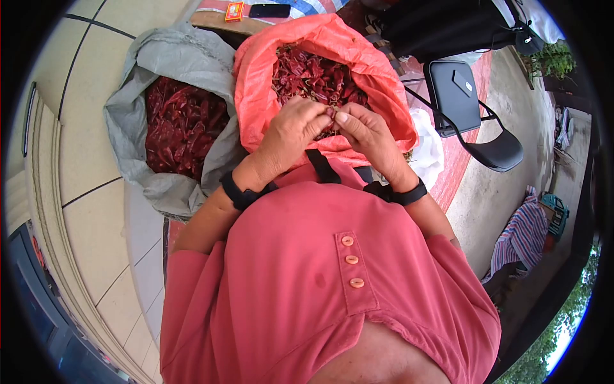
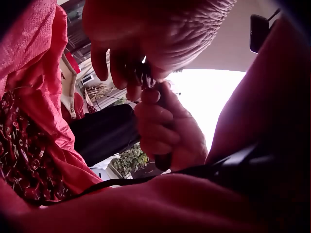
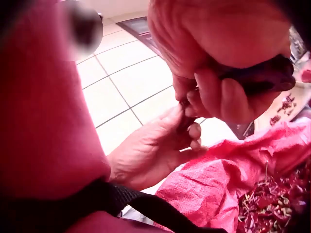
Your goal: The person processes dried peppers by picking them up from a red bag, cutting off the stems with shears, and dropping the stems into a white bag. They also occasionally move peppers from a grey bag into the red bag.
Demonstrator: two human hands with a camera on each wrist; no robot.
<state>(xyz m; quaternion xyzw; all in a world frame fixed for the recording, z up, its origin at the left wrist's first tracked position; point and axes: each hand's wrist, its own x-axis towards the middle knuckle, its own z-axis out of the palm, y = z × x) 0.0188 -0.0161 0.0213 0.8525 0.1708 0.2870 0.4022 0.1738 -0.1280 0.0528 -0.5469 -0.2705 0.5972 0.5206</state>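
Observation:
Above the pink-red sack (image 1: pixel 256 70), filled with dried red peppers (image 1: pixel 313 73), both hands meet at a small dark red pepper piece (image 1: pixel 330 113). My left hand (image 1: pixel 289 130) (image 2: pixel 155 31) (image 3: pixel 150 150) pinches it from the left. From the right, my right hand (image 1: pixel 371 136) (image 2: pixel 163 124) (image 3: pixel 218 43) pinches it with thumb and finger. Its other fingers curl round a dark elongated thing (image 3: pixel 265 75), whose end (image 2: pixel 163 161) sticks out below them in the left wrist view; I cannot tell what it is.
Left of the pink-red sack stands a grey sack (image 1: pixel 137 141) with more dried red peppers (image 1: pixel 182 128). A phone (image 1: pixel 270 11) and an orange-red box (image 1: pixel 235 11) lie beyond. On the right are a black folding chair (image 1: pixel 492 150) and a white bag (image 1: pixel 427 146).

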